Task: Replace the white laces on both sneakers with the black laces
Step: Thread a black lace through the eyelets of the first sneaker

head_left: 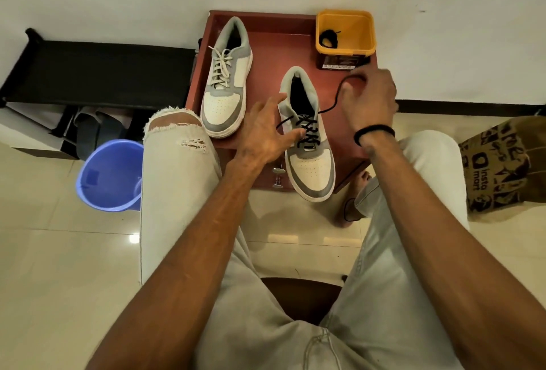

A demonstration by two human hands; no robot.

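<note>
Here, the right hand [369,97] pinches the black lace [335,100] running up from the near sneaker [310,145] on the red table [274,50]; the left hand [263,133], fingers spread, touches that sneaker's side.

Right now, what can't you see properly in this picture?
Head view only:
- right hand: its fingertips are motion-blurred, so the grip on the black lace is unclear.
- right sneaker: the left hand covers its near side.
- yellow tub: label print too small.
</note>
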